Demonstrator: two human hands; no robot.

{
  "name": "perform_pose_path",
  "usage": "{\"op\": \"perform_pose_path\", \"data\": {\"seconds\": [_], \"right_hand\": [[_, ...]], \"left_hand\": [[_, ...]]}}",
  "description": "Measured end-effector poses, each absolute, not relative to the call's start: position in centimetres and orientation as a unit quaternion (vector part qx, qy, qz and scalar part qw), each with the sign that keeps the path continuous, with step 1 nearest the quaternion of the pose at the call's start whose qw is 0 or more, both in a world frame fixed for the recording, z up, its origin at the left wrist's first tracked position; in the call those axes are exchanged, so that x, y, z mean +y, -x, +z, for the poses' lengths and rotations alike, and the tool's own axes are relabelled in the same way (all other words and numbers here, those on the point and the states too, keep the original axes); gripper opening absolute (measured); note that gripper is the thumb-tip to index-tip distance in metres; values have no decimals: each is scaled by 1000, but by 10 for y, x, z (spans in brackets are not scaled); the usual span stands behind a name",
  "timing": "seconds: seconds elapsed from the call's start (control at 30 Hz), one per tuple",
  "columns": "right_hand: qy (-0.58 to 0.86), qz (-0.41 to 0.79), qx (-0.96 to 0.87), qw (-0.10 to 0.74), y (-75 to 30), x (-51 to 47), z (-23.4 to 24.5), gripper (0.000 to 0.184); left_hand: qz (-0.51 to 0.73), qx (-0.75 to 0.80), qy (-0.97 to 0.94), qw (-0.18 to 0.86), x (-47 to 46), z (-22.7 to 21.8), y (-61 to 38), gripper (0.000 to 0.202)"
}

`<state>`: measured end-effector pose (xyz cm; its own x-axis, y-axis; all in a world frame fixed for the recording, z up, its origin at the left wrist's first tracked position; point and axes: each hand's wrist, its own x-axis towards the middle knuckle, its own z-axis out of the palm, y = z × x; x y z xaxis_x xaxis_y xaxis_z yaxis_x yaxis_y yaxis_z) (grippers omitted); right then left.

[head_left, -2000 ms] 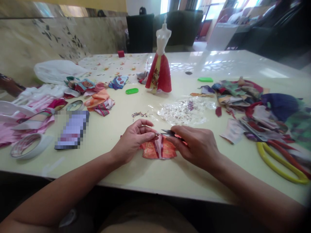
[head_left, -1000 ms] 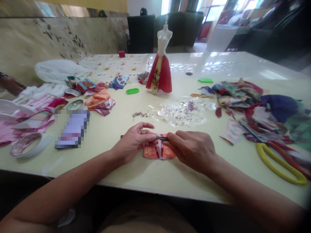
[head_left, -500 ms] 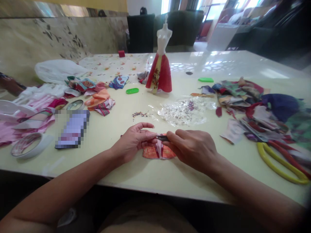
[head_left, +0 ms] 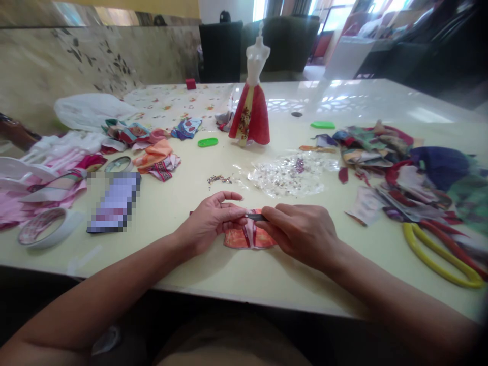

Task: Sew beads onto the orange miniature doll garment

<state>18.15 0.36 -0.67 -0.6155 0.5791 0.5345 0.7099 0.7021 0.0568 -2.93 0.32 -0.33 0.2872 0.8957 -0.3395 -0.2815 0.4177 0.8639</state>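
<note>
My right hand is closed around a pair of dark tweezers, whose tip points left. At that tip, the thumb and a finger of my left hand are pinched together, and the index finger arches above them. A tiny pale speck shows at the left fingertips, too small to name. Beneath both hands lies an orange patterned cloth piece with a pink and dark red strip down its middle; the hands hide part of it. Just beyond is a small heap of beads or sequins, beside a clear plastic bag of shiny bits.
A white mannequin in a red and yellow skirt stands farther back. Fabric scraps and yellow-handled scissors lie right. On the left are a phone, a tape roll and more cloth. Two green trays sit beyond.
The tweezers have tilted very slightly between the fingers. Both hands are otherwise in nearly the same place, and the things on the table have not moved.
</note>
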Motion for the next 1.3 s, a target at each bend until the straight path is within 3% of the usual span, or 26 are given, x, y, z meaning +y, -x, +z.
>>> {"op": "perform_pose_path", "data": {"seconds": [0.7,1.3], "right_hand": [[300,-245,-886,253,-181,5,-4,25],[275,-237,-897,254,-186,7,-5,13]], "left_hand": [[410,431,-363,717,2,-7,29,31],[419,433,-344,720,-3,0,25,26]]}}
